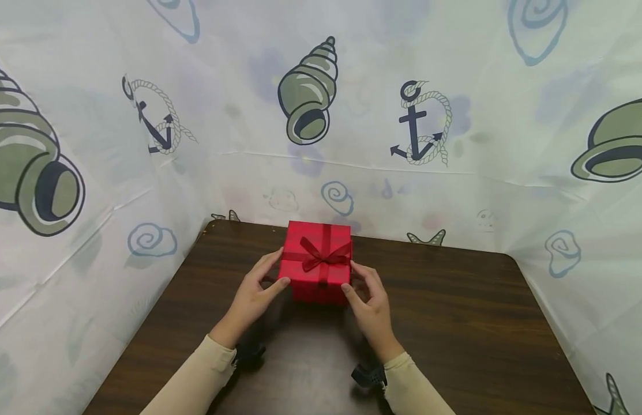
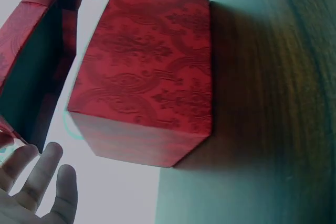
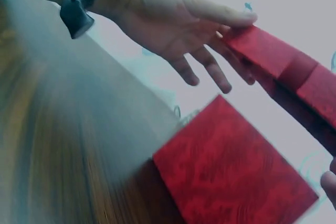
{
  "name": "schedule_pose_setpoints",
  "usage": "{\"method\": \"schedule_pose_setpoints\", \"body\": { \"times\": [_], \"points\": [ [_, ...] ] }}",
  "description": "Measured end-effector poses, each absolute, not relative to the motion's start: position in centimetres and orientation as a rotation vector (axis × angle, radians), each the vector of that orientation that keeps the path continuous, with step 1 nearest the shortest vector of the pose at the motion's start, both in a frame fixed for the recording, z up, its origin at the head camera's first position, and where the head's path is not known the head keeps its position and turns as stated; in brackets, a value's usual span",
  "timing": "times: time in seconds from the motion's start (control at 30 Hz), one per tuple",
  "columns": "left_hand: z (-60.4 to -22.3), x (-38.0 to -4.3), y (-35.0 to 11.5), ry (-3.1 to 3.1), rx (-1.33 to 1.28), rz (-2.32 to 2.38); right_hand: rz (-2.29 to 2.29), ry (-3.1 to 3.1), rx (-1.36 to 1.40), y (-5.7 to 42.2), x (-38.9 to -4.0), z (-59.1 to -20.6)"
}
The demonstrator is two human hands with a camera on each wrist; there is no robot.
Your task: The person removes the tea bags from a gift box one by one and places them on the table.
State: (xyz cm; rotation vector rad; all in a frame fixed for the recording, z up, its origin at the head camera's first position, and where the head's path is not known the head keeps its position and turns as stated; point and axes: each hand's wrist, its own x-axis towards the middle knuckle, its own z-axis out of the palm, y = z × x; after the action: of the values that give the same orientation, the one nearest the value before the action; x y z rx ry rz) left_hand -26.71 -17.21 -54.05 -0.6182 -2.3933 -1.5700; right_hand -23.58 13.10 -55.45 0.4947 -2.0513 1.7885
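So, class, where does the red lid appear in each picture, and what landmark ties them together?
Head: the lid is near the centre, bow on top.
Left wrist: the lid is at upper left, tilted, hollow underside showing.
Right wrist: the lid runs from upper centre-right off the right edge.
Shared landmark: the red box beneath the lid.

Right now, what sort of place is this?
Probably a makeshift recording booth: shell-and-anchor sheeting encloses the back and both sides of a dark wood-grain table, and a black device sits at each wrist.
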Motion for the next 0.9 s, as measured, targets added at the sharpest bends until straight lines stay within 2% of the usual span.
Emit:
{"method": "schedule_pose_setpoints", "body": {
  "times": [0.37,0.9],
  "points": [
    [-52.9,-24.9,-18.9,-2.363,-0.565,-1.512,1.738,-1.995,0.527,10.8,-21.9,-53.2],
    [-53.9,-23.2,-22.3,-2.319,-0.377,-1.599,1.910,-1.939,0.464,5.6,-21.5,-53.7]
  ]
}}
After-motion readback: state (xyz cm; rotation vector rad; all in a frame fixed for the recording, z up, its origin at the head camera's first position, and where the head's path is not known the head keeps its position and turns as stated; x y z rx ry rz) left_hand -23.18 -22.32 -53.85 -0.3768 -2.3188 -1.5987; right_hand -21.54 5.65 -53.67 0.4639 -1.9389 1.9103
